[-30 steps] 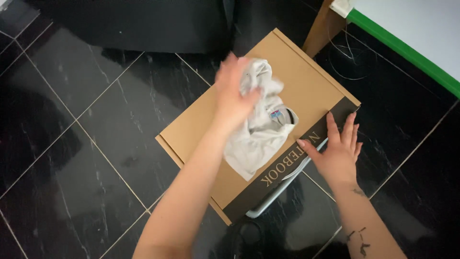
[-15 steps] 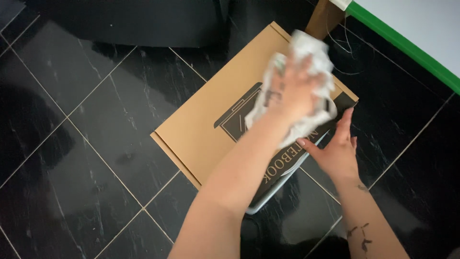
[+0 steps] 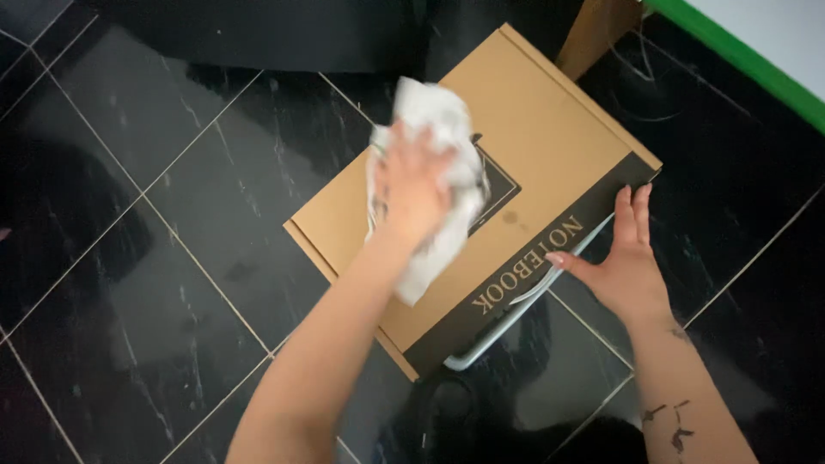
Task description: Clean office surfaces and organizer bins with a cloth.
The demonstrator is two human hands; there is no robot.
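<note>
Floor [image 3: 172,258]: black tile under my cardboard box [image 3: 550,146].
Left hand [image 3: 412,185]: fingers bunched on white cloth [image 3: 434,116], mid-box, wiping.
Right hand [image 3: 627,266]: fingers flat, empty, steadying box edge.
Next: unwiped corners need firm strokes.

Illumination was moderate and diffuse, with no hard-edged shadows. The brightest zone was the pale surface [image 3: 773,26] at the upper right corner, which was nearly washed out. The glossy black floor tiles [image 3: 155,258] carried soft, hazy reflections rather than sharp glare, and the upper left region remained dim. The cardboard box [image 3: 550,137] was evenly lit. Motion blur softened the left hand [image 3: 412,185] and the white cloth [image 3: 438,163] in its grip. The right hand [image 3: 626,266] appeared sharper. Overall detail was soft and smeared by compression. Tile grout lines ran straight toward the edges.
</note>
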